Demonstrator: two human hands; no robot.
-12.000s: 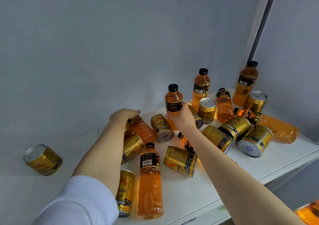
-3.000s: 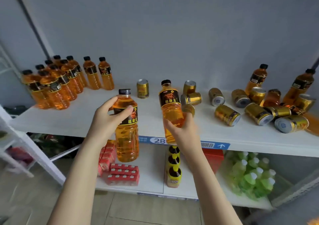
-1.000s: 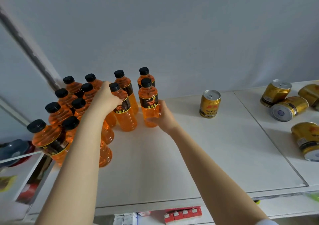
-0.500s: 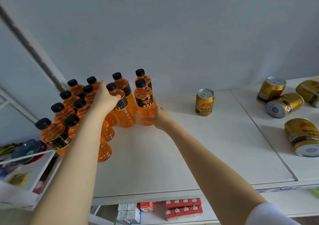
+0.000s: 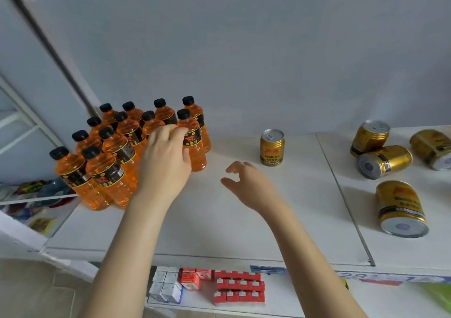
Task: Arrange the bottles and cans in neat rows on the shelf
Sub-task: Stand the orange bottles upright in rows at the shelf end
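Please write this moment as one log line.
left hand: at bottles, grip unclear | right hand: holds nothing, above shelf | upright can: untouched

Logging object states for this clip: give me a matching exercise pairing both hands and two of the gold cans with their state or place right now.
Things:
1. left hand
2. right hand
3. middle can
4. nearest can

States:
A. lying on its side
B. holding nothing, above the shelf
C. standing upright
D. gripping the front-right bottle

Pairs: 1-D, 2-B, 3-C, 4-A
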